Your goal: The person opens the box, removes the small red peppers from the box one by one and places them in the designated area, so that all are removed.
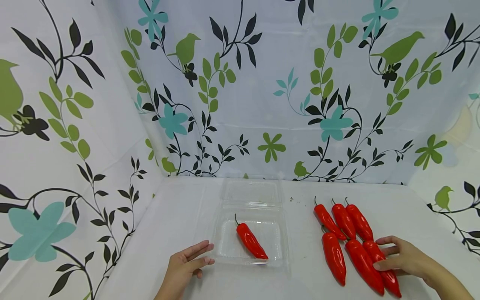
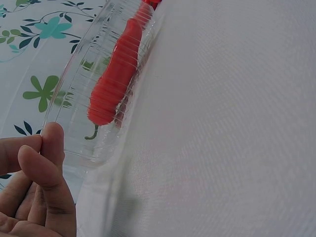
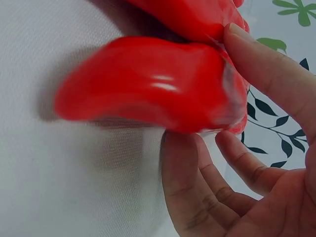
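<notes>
A red chili pepper [image 1: 252, 241] with a dark stem lies slantwise in the base of a clear plastic clamshell box [image 1: 225, 250]. Beside the box's left edge is my left hand [image 1: 186, 263], fingers loosely extended, fingertips at the rim; the left wrist view shows the fingers [image 2: 53, 143] near the clear wall. To the right of the box, several red peppers [image 1: 333, 258] lie in two rows. My right hand [image 1: 406, 258] grips the rightmost pepper [image 1: 390, 280] of the near row, thumb on one side, fingers on the other. In the right wrist view this pepper [image 3: 148, 89] lies between them.
The box's lid [image 1: 252, 192] lies folded back behind its base. White cloth covers the table [image 1: 142, 266]. A patterned curtain [image 1: 240, 104] with leaves, birds and flowers hangs at the back and along the sides.
</notes>
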Demonstrator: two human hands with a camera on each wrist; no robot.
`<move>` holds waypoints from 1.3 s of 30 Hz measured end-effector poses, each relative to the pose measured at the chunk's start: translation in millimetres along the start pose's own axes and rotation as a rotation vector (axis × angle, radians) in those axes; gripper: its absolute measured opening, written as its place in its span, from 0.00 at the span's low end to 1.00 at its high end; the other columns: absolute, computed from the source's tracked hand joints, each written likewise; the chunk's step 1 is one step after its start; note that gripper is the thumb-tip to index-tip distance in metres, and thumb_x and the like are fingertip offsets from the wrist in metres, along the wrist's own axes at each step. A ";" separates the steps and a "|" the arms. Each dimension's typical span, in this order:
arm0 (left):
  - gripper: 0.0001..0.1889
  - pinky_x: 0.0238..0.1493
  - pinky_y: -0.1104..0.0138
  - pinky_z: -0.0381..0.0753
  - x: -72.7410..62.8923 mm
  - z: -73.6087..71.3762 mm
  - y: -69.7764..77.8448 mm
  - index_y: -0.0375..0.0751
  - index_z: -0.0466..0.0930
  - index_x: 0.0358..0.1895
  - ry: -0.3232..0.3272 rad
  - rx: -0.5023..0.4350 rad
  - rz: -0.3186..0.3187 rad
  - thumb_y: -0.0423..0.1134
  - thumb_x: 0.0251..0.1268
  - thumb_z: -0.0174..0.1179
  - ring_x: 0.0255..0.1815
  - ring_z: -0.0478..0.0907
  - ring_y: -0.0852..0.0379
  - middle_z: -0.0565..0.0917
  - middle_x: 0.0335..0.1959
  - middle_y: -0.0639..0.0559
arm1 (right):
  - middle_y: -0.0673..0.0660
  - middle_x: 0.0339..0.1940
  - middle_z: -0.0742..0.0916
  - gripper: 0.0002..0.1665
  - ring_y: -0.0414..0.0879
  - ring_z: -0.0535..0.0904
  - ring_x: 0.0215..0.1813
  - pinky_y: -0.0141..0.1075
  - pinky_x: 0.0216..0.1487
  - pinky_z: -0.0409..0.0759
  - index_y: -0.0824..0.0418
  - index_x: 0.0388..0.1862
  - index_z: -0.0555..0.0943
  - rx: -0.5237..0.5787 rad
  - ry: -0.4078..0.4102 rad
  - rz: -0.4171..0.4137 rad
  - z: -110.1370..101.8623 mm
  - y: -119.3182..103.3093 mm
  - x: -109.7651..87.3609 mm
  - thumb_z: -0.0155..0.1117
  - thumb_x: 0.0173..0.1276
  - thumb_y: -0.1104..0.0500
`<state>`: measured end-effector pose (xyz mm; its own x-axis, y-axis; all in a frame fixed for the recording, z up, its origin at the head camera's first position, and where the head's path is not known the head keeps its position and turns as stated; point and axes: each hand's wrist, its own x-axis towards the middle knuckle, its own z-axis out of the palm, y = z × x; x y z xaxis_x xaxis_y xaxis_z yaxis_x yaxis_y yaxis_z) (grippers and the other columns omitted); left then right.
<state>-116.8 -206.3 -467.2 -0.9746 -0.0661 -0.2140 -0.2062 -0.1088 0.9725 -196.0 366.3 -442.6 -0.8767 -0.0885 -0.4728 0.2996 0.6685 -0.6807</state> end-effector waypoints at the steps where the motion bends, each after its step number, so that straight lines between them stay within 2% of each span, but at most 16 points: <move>1: 0.28 0.25 0.71 0.74 0.0 0.0 0.0 0.27 0.73 0.68 0.000 0.000 0.001 0.28 0.64 0.66 0.42 0.87 0.52 0.83 0.59 0.39 | 0.65 0.49 0.82 0.50 0.51 0.82 0.45 0.51 0.45 0.85 0.80 0.65 0.60 0.003 0.000 -0.002 -0.1 -0.1 0.0 0.78 0.61 0.51; 13: 0.28 0.25 0.71 0.74 -0.7 -0.3 -0.1 0.27 0.72 0.68 -0.008 0.000 0.004 0.29 0.65 0.66 0.43 0.87 0.52 0.82 0.60 0.39 | 0.64 0.48 0.83 0.50 0.51 0.84 0.45 0.53 0.45 0.85 0.79 0.66 0.61 -0.016 0.036 -0.005 -5.9 -8.6 -4.3 0.77 0.62 0.48; 19: 0.28 0.25 0.70 0.74 0.3 -0.8 -1.2 0.27 0.72 0.68 0.001 0.002 -0.001 0.28 0.65 0.65 0.42 0.87 0.52 0.83 0.59 0.39 | 0.68 0.50 0.82 0.49 0.50 0.83 0.45 0.55 0.45 0.85 0.78 0.66 0.63 -0.077 0.082 -0.063 -13.9 -25.0 -5.3 0.75 0.63 0.46; 24: 0.28 0.25 0.70 0.74 0.0 -0.3 -1.0 0.27 0.72 0.68 -0.001 0.000 0.000 0.28 0.65 0.66 0.42 0.87 0.52 0.82 0.60 0.39 | 0.73 0.54 0.80 0.52 0.50 0.83 0.47 0.53 0.44 0.85 0.76 0.67 0.65 -0.132 0.141 -0.142 -8.4 -47.6 -9.5 0.78 0.59 0.45; 29: 0.28 0.25 0.70 0.74 -0.1 -0.7 -0.9 0.27 0.72 0.68 -0.003 -0.001 0.003 0.29 0.65 0.66 0.42 0.87 0.52 0.83 0.60 0.40 | 0.74 0.59 0.78 0.51 0.57 0.81 0.51 0.51 0.42 0.86 0.73 0.67 0.68 -0.157 0.171 -0.263 7.5 -80.4 -16.0 0.81 0.55 0.46; 33: 0.28 0.25 0.70 0.74 0.1 -1.2 -1.6 0.27 0.72 0.68 0.000 -0.002 0.000 0.29 0.65 0.66 0.42 0.87 0.52 0.83 0.59 0.40 | 0.72 0.61 0.78 0.49 0.65 0.77 0.57 0.48 0.40 0.86 0.69 0.68 0.70 -0.142 0.152 -0.383 27.0 -107.9 -20.0 0.82 0.53 0.49; 39: 0.28 0.25 0.71 0.74 0.3 -1.6 -2.4 0.27 0.72 0.68 -0.008 -0.001 0.004 0.29 0.65 0.66 0.43 0.87 0.52 0.82 0.60 0.39 | 0.64 0.61 0.80 0.46 0.65 0.74 0.62 0.44 0.41 0.86 0.61 0.66 0.74 -0.147 0.081 -0.526 56.3 -144.0 -26.9 0.84 0.51 0.50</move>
<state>-116.5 -207.6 -469.7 -0.9761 -0.0586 -0.2095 -0.2023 -0.1093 0.9732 -194.3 230.8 -363.3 -0.9221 -0.3848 -0.0412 -0.2372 0.6460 -0.7255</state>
